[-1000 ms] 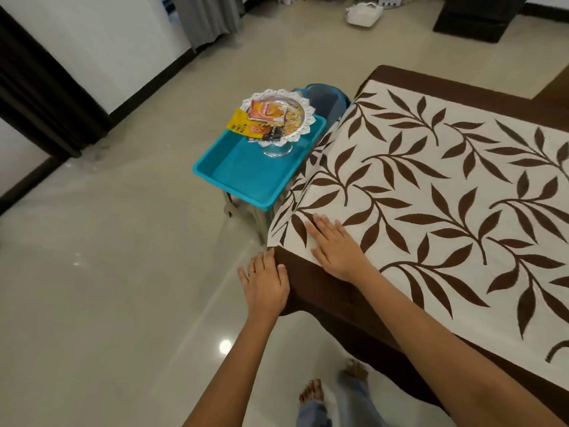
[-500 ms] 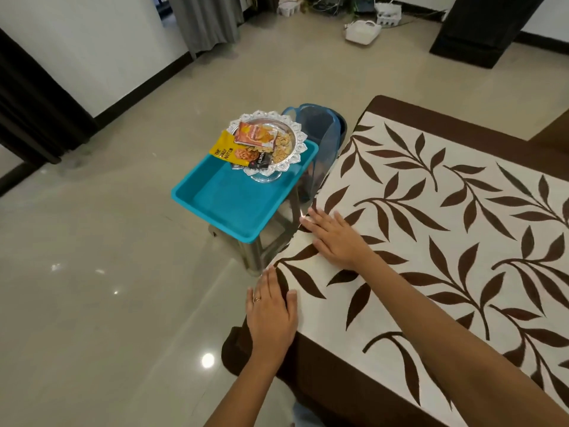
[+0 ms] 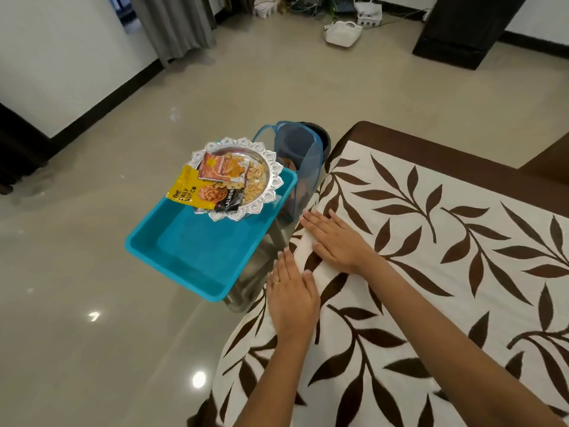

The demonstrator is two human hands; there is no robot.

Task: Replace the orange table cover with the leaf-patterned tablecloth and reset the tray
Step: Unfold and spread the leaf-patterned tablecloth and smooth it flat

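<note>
The cream tablecloth [image 3: 431,272] with brown leaves covers the table on the right, its brown border along the far edge. My right hand [image 3: 335,238] lies flat on the cloth near the table's left edge, fingers straight. My left hand [image 3: 292,297] presses flat on the cloth where it folds over that edge, a ring on one finger. Left of the table a turquoise tray [image 3: 172,245] rests on a metal stool [image 3: 261,272]. On its far end stands a silver scalloped plate [image 3: 271,167] with nuts and snack packets [image 3: 197,189]. No orange cover is in view.
A blue mesh basket [image 3: 295,149] stands between the tray and the table's far corner. The glossy tiled floor [image 3: 92,303] spreads to the left. A white basket [image 3: 343,33], cables and a dark cabinet [image 3: 465,29] sit by the far wall, with grey curtains [image 3: 175,23] at upper left.
Both hands slid along the table's left edge toward the tray, staying flat on the cloth. The view moved forward, so the tray and plate appear closer.
</note>
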